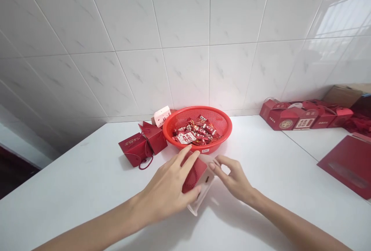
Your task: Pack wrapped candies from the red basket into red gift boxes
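Note:
A small red gift box with a dark red cord and a pale open flap lies on the white table just in front of the basket. Over its left side and top is my left hand, its fingers wrapped around the box. My right hand pinches the edge of the pale flap at the right between thumb and forefinger. Just behind the box sits a red plastic basket, holding several wrapped candies in red and white wrappers. The inside of the box is hidden from view.
Left of the basket stand red boxes, one with a cord handle, and a pale pink box. A row of red boxes lines the wall at right. Flat dark red card and a cardboard box are at far right.

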Available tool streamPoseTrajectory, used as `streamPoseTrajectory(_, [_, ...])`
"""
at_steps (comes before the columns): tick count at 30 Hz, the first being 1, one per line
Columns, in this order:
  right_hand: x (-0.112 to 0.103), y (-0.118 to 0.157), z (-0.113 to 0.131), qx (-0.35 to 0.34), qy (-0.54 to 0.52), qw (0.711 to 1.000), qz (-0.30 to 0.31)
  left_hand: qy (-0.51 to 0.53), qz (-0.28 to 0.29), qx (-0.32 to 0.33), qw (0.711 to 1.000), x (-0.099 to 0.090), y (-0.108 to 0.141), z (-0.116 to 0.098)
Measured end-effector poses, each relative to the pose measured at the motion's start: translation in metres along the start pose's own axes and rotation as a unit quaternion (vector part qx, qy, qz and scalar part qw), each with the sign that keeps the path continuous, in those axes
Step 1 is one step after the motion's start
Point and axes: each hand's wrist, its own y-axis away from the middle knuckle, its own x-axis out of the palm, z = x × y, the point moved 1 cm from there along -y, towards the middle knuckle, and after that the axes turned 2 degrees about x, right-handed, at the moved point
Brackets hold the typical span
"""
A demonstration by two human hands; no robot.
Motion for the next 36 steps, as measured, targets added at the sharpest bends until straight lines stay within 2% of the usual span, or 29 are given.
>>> streamPoseTrajectory(3, [-0.021,-0.005,0.019,0.0,-0.017,0.999,-0.038,0.089,-0.054,0.017,0.994,-0.01,-0.008,0.003])
streamPoseTrajectory(5, [-0.031,-0.008,0.023,-0.002,-0.029,0.998,-0.061,0.166,-0.076,0.015,0.983,-0.013,-0.015,0.008])
streamPoseTrajectory(8, [-0.038,-0.009,0.016,-0.007,-0.014,0.997,-0.072,0.234,-0.087,-0.004,0.968,-0.007,-0.024,0.017])
streamPoseTrajectory(10, [-0.038,-0.008,0.008,-0.013,0.015,0.998,-0.056,0.242,-0.083,-0.005,0.967,0.003,-0.028,0.021])
streamPoseTrajectory(13, [-0.036,-0.005,0.002,-0.035,0.033,0.999,-0.003,0.229,-0.049,0.011,0.972,0.017,-0.031,0.02])
streamPoseTrajectory(16, [-0.039,-0.002,0.005,-0.065,0.019,0.996,0.055,0.222,-0.031,0.0,0.974,0.025,-0.032,0.017])
streamPoseTrajectory(20, [-0.053,-0.001,0.01,-0.07,0.004,0.988,0.139,0.217,-0.016,-0.023,0.976,0.026,-0.032,0.016])
streamPoseTrajectory(24, [-0.074,-0.002,0.007,-0.034,-0.005,0.969,0.245,0.241,0.017,-0.026,0.97,0.023,-0.036,0.019])
streamPoseTrajectory(27, [-0.087,-0.003,0.006,0.014,0.006,0.953,0.303,0.304,0.05,-0.019,0.951,0.023,-0.043,0.025])
streamPoseTrajectory(32, [-0.093,-0.003,0.008,0.053,0.033,0.948,0.311,0.408,0.101,-0.026,0.907,0.022,-0.052,0.045])
streamPoseTrajectory(36, [-0.092,-0.003,0.007,0.058,0.037,0.943,0.326,0.47,0.201,-0.044,0.859,0.017,-0.049,0.066])
